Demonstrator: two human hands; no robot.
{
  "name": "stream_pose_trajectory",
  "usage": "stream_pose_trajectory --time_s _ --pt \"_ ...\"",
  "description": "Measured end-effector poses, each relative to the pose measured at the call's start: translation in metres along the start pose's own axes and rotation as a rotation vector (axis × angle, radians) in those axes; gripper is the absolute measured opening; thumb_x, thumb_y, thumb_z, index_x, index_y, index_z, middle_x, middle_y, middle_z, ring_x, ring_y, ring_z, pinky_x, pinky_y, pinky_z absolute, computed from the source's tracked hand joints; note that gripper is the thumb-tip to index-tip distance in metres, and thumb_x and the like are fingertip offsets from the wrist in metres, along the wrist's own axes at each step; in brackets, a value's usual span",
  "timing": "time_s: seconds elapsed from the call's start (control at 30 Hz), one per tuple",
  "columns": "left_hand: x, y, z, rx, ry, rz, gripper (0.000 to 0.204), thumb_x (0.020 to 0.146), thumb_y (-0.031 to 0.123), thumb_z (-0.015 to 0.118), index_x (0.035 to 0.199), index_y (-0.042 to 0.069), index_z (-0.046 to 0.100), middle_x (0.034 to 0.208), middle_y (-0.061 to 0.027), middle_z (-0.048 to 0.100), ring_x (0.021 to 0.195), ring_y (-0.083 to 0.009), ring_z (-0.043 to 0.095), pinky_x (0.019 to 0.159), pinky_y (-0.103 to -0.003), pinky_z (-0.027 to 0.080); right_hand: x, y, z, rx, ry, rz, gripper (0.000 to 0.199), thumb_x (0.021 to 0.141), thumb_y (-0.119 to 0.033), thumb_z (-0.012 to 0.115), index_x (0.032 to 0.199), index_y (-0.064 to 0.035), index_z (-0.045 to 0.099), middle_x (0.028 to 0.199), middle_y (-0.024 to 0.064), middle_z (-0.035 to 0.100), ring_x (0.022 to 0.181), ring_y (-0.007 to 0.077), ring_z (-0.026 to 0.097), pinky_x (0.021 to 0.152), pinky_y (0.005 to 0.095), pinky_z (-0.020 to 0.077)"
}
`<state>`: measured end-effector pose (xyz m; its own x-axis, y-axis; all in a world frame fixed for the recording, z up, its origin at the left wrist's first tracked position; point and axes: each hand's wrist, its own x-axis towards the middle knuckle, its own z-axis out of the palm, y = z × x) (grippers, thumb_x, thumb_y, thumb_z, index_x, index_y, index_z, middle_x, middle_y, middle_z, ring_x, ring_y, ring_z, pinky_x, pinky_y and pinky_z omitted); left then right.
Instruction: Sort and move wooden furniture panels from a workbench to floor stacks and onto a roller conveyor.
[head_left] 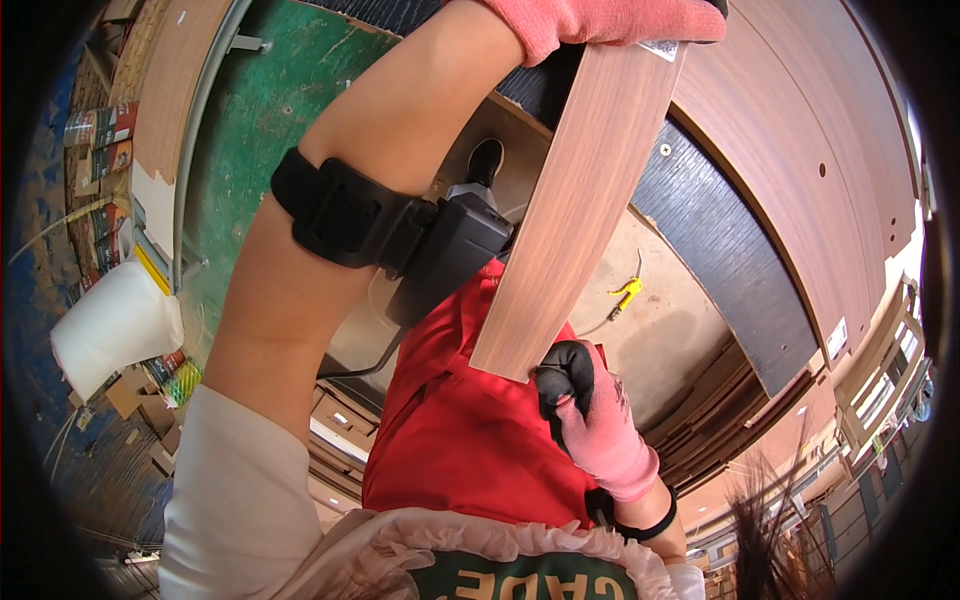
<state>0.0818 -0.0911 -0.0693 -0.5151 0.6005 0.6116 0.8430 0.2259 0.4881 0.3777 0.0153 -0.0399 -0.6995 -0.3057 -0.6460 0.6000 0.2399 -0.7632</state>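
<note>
A long, narrow wood-grain board [585,210] slants across the middle in front of me, with a white label at its far end. My left hand [620,22], in a pink glove, is closed over that far end; part of it lies beyond the upper edge of the picture. At the near end, my right hand [590,415] wears a pink glove with black fingers. Its fingers are curled against the board's near right corner. A black device [450,255] is strapped to my left forearm.
Large wood-grain panels [790,110] lie at the right on a black surface [715,230]. A yellow air blow gun [626,292] with a hose lies right of the board. Green surface [290,80] at left, beside a white bucket [115,325]. Brown boards [710,420] are stacked lower right.
</note>
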Motion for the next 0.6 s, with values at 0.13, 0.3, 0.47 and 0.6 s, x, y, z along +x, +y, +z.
stream_pose_trajectory --time_s 0.13,0.3,0.47,0.6 --pt "-0.0010 0.0017 0.0007 0.013 0.017 -0.005 0.020 0.073 0.022 0.060 0.079 0.006 0.068 0.114 -0.0063 0.062 0.118 -0.0316 0.046 0.102 -0.054 0.030 -0.0014 -0.0016 0.0032 0.092 0.017 -0.001 0.021 0.085 0.007 0.043 0.103 0.0005 0.049 0.075 0.0078 0.053 0.065 0.0173 0.052 0.063 0.0284 0.0454" --pt "-0.0009 0.0016 0.0006 0.013 0.010 -0.007 0.020 0.073 0.022 0.061 0.080 0.006 0.069 0.114 -0.0061 0.062 0.118 -0.0314 0.046 0.102 -0.054 0.030 -0.0030 -0.0028 -0.0008 0.105 -0.022 0.083 0.029 0.081 0.009 0.050 0.109 -0.0014 0.049 0.083 0.0140 0.059 0.071 0.0282 0.060 0.068 0.0345 0.0485" --pt "0.0004 0.0000 0.0027 0.015 0.016 -0.002 0.021 0.073 0.023 0.060 0.080 0.005 0.068 0.114 -0.0064 0.062 0.118 -0.0314 0.046 0.101 -0.052 0.032 -0.0025 -0.0014 0.0016 0.080 -0.013 0.067 0.030 0.081 0.009 0.051 0.109 -0.0010 0.049 0.086 0.0132 0.060 0.074 0.0273 0.061 0.069 0.0334 0.0488" --pt "-0.0007 0.0007 0.0023 0.006 0.027 0.016 0.021 0.072 0.023 0.060 0.079 0.005 0.068 0.114 -0.0064 0.062 0.118 -0.0311 0.046 0.101 -0.050 0.032 -0.0038 -0.0010 0.0073 0.115 0.026 -0.010 0.021 0.086 0.008 0.038 0.104 0.0013 0.046 0.079 0.0056 0.052 0.066 0.0114 0.048 0.062 0.0250 0.0449"
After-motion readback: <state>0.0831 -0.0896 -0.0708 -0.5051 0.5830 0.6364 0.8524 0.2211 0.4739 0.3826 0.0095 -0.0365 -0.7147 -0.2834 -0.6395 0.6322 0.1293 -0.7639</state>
